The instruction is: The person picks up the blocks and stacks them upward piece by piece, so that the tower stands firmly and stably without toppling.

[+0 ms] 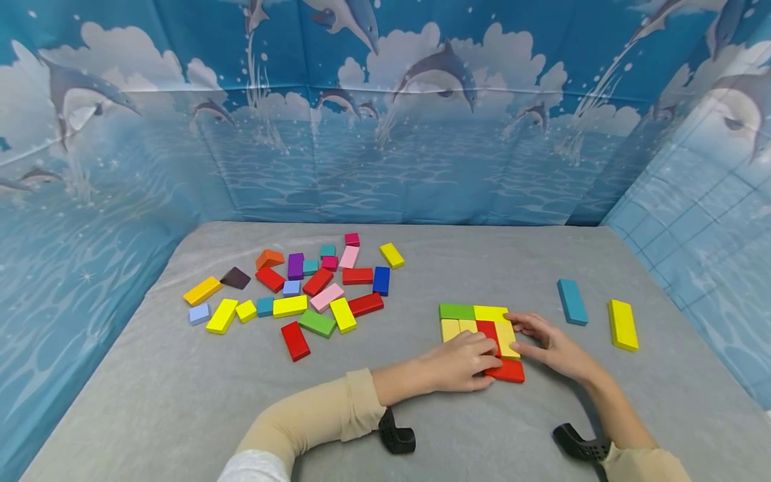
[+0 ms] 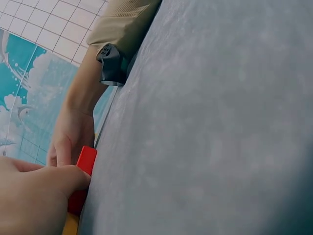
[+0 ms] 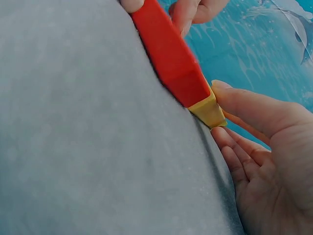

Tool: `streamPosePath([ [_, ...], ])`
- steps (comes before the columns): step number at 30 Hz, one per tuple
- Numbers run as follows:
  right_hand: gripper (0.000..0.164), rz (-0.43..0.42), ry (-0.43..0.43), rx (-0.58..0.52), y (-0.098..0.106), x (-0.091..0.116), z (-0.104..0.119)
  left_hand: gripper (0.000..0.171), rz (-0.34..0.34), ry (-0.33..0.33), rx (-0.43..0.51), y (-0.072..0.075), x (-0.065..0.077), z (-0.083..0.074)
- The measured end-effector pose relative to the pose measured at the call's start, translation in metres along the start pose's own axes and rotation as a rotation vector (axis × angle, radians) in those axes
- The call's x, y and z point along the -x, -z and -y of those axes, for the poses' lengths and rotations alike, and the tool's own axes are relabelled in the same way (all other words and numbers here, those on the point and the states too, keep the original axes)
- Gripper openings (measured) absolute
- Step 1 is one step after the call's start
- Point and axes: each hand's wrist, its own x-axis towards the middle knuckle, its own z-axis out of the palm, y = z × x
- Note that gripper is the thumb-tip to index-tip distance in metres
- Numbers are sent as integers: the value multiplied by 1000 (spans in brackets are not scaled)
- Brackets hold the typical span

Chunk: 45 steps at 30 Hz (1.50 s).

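Note:
Small coloured blocks lie side by side in a flat group on the grey cloth. A green block (image 1: 456, 312) and a bright yellow block (image 1: 490, 312) form its far row, with pale yellow blocks (image 1: 508, 340) and an upright red block (image 1: 486, 328) below. My left hand (image 1: 460, 361) reaches over the group's left part, hiding some of it. Its thumb and fingers pinch the near red block (image 1: 508, 371), which lies crosswise along the front. At the right side, my right hand (image 1: 557, 345) touches the group's edge with extended thumb and fingers; the right wrist view shows its thumb against a yellow block (image 3: 210, 112).
Many loose blocks, among them a green block (image 1: 317, 323) and a red block (image 1: 296, 341), are scattered at left. Right of my right hand lie a blue block (image 1: 572, 302) and a yellow block (image 1: 623, 325). A dolphin-print curtain (image 1: 385, 167) stands behind the table.

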Motion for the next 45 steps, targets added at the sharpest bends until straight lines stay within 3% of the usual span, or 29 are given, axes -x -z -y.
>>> streamPosePath([
  [4, 50, -1, 7, 5, 1, 1, 1, 26, -22, 8, -32, -3, -2, 0],
  [15, 59, 46, -18, -20, 2, 3, 5, 23, -42, 43, 22, -7, -3, -3],
  [25, 66, 79, -26, -71, 4, 2, 1, 22, -69, 74, 132, -8, -2, -3],
  [29, 66, 89, -22, -89, 4, 2, 0, 33, -59, 106, 238, -4, -2, 4],
  [32, 66, 92, -22, -90, 5, 2, 0, 42, -55, 197, 355, 3, 0, 23],
  [35, 67, 90, -32, -76, 5, 1, 1, 45, -86, 339, 411, 9, 6, 57],
  [41, 67, 87, -40, -53, 4, 2, 2, 45, -188, 594, 327, 10, 33, 133],
  [45, 67, 87, -32, -56, 4, 2, 1, 53, -133, 731, 310, 6, 51, 162],
])
